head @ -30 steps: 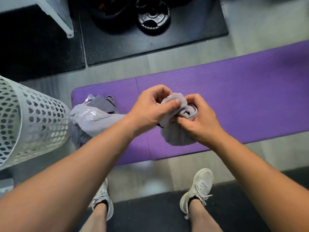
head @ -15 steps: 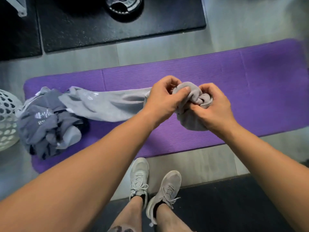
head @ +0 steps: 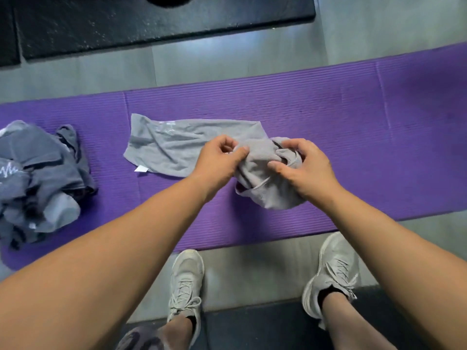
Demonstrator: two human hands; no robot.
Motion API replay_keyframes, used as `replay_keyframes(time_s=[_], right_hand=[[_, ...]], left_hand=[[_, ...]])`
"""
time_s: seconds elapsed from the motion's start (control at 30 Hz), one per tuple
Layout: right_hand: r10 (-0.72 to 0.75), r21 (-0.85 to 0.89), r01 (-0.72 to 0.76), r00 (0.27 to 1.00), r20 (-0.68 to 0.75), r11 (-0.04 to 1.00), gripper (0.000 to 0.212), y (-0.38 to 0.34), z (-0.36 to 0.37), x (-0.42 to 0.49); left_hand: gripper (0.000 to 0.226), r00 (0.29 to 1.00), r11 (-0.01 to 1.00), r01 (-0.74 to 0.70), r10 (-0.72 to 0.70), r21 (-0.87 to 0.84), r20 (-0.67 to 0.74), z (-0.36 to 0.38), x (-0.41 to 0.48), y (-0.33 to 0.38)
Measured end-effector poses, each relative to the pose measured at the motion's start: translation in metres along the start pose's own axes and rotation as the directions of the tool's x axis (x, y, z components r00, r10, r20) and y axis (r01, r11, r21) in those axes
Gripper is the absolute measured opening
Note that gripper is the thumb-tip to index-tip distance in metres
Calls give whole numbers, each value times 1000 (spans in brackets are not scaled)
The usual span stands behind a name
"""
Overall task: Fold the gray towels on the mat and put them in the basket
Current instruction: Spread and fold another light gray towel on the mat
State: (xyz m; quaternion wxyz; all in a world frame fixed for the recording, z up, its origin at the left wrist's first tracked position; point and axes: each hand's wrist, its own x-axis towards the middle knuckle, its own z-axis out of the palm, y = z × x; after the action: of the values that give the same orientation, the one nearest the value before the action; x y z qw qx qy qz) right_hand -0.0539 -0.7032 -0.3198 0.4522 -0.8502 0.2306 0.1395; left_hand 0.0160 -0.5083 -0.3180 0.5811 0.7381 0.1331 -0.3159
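A long light gray towel (head: pixel 177 145) lies stretched across the purple mat (head: pixel 353 117), its left end flat with a white tag showing. Its right end is bunched up between my hands. My left hand (head: pixel 219 160) pinches the cloth near the middle of the bunch. My right hand (head: pixel 303 165) grips the crumpled right end. A heap of darker gray towels (head: pixel 38 183) sits at the mat's left end. The basket is out of view.
Black rubber floor tiles (head: pixel 151 21) lie beyond the mat across a strip of gray floor. My two feet in gray sneakers (head: pixel 187 286) stand on the floor just in front of the mat, at the edge of another black tile.
The view has shifted right, so the white basket has left the frame. The light gray towel has been pulled rightward away from the heap and now lies flatter on the mat. Both hands have lowered.
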Motion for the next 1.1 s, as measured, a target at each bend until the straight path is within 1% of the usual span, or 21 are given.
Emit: replay_keyframes(time_s=[0.1, 0.17, 0.23, 0.3, 0.37, 0.4, 0.47, 0.53, 0.63, 0.67, 0.7, 0.73, 0.8, 0.83, 0.9, 0.97, 1.0, 1.07, 1.1], right_hand=[[-14, -15, 16, 994, 106, 1000, 51, 34, -2, 34], [-30, -81, 45, 984, 177, 996, 51, 56, -6, 53], [-31, -84, 52, 971, 236, 995, 54, 78, -7, 72], [-43, -46, 60, 952, 304, 997, 61, 96, -3, 90], [-56, -40, 78, 919, 390, 996, 67, 111, 1, 108], [-60, -50, 90, 902, 427, 995, 66, 118, 2, 117], [-71, -64, 115, 877, 474, 991, 60, 130, 1, 133], [-97, -47, 139, 864, 494, 989, 53, 137, -7, 147], [-164, 79, 143, 874, 457, 986, 42, 137, -29, 164], [-184, 137, 138, 885, 428, 981, 38, 136, -36, 167], [-207, 192, 140, 896, 393, 971, 34, 137, -43, 171], [-231, 242, 150, 906, 355, 959, 31, 139, -50, 175], [-272, 336, 174, 923, 271, 925, 30, 141, -60, 181], [-278, 391, 175, 934, 223, 903, 30, 144, -63, 185], [-266, 489, 154, 949, 169, 858, 33, 149, -66, 190], [-231, 488, 106, 951, 204, 867, 37, 154, -66, 193], [-210, 461, 73, 944, 255, 884, 37, 158, -64, 192], [-187, 434, 31, 928, 323, 900, 27, 165, -58, 189], [-175, 465, 13, 935, 308, 885, 18, 167, -55, 187]], left_hand=[[19, 994, 993, 110, -110, -31, 1, 18, 27, -28], [23, 979, 981, 195, -193, -16, 69, 33, 43, -49], [23, 968, 980, 196, -198, 27, 154, 47, 57, -68], [20, 978, 989, 110, -125, 100, 169, 56, 74, -83], [10, 992, 978, -50, 24, 202, 128, 63, 92, -91], [4, 985, 961, -132, 99, 241, 141, 66, 102, -94], [14, 951, 903, -278, 212, 327, 223, 73, 121, -95], [29, 910, 852, -376, 267, 364, 317, 83, 138, -92], [39, 855, 805, -453, 273, 382, 441, 106, 157, -76], [39, 841, 810, -456, 258, 369, 476, 114, 162, -69], [37, 830, 814, -455, 240, 361, 503, 120, 166, -60], [32, 825, 795, -470, 241, 383, 511, 126, 171, -51], [22, 818, 722, -514, 252, 462, 516, 132, 178, -32], [21, 825, 732, -504, 251, 458, 507, 133, 180, -25], [24, 852, 825, -435, 247, 361, 462, 136, 180, -15], [25, 882, 904, -356, 240, 237, 406, 136, 178, -10], [24, 896, 928, -324, 237, 186, 375, 135, 178, -9], [24, 923, 956, -275, 231, 106, 309, 134, 178, -10], [24, 934, 964, -256, 226, 77, 275, 133, 180, -12]])
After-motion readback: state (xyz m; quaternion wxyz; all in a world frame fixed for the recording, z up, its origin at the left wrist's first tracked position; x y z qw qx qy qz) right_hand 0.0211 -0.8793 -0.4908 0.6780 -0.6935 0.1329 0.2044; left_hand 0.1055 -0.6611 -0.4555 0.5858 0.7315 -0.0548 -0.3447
